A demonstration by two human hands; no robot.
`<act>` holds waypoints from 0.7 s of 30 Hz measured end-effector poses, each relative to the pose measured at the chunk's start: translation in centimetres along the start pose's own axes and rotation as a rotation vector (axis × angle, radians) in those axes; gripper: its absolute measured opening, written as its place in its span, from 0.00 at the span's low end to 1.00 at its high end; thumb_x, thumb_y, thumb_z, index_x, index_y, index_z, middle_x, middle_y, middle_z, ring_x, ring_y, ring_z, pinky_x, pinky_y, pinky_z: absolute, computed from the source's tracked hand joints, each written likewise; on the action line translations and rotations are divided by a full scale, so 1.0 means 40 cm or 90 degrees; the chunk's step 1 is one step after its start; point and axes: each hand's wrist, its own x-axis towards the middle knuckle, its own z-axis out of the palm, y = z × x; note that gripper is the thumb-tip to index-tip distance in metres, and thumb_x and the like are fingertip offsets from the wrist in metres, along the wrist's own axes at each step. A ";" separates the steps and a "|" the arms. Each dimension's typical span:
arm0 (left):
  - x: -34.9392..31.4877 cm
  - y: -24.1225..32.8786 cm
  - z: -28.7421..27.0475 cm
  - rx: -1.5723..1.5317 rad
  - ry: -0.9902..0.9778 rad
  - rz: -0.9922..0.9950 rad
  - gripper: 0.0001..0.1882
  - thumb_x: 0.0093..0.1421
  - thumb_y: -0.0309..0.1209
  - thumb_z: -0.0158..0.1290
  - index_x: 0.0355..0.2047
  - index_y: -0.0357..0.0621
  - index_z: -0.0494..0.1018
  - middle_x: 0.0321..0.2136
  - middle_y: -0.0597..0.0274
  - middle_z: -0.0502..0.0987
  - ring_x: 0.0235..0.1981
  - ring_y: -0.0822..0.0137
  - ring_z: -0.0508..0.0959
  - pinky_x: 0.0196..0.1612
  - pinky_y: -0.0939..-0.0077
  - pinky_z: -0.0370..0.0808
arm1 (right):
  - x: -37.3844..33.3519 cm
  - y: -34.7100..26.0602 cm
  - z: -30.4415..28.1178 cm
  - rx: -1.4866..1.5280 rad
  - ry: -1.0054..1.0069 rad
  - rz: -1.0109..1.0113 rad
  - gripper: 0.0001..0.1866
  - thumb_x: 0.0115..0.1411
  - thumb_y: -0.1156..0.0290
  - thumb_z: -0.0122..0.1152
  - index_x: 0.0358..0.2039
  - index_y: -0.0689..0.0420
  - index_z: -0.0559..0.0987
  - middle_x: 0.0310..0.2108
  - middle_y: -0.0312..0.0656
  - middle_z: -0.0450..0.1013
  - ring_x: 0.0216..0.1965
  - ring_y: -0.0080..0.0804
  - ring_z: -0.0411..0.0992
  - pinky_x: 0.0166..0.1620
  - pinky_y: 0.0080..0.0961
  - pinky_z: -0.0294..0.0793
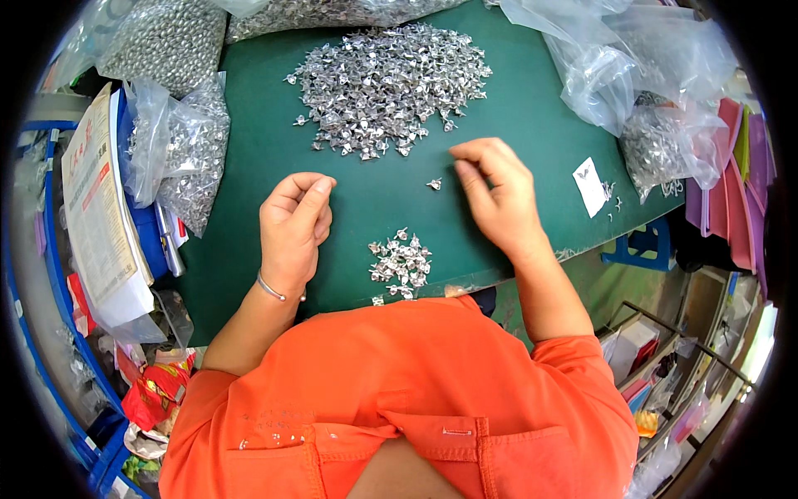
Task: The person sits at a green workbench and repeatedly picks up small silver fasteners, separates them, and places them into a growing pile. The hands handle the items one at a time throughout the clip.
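Observation:
On the green tabletop, my left hand point(293, 224) is closed, thumb pressed on the curled fingers; whatever it holds, if anything, is hidden. A metal bangle point(273, 288) circles that wrist. My right hand point(503, 195) hovers to the right, thumb and index finger a little apart with nothing visible between them. Nearest to its fingertips lies one small silvery metal piece point(434, 184), untouched. Beyond both hands spreads a large heap of similar shiny pieces point(382, 91). A smaller pile of metal pieces point(401, 262) sits close to my body, between my forearms.
Clear bags of metal parts point(198, 154) stand at the left beside a newspaper point(98, 200). More plastic bags point(665, 137) line the right side, near a white paper slip point(588, 187). A blue stool point(642, 245) is below the table's right edge.

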 end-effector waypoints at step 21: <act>0.000 0.002 0.006 -0.003 0.001 -0.011 0.06 0.67 0.29 0.54 0.37 0.39 0.74 0.18 0.73 0.65 0.16 0.82 0.60 0.17 0.85 0.53 | 0.060 0.003 0.001 -0.072 -0.147 -0.009 0.07 0.56 0.77 0.63 0.37 0.58 0.80 0.34 0.45 0.75 0.39 0.48 0.75 0.42 0.37 0.75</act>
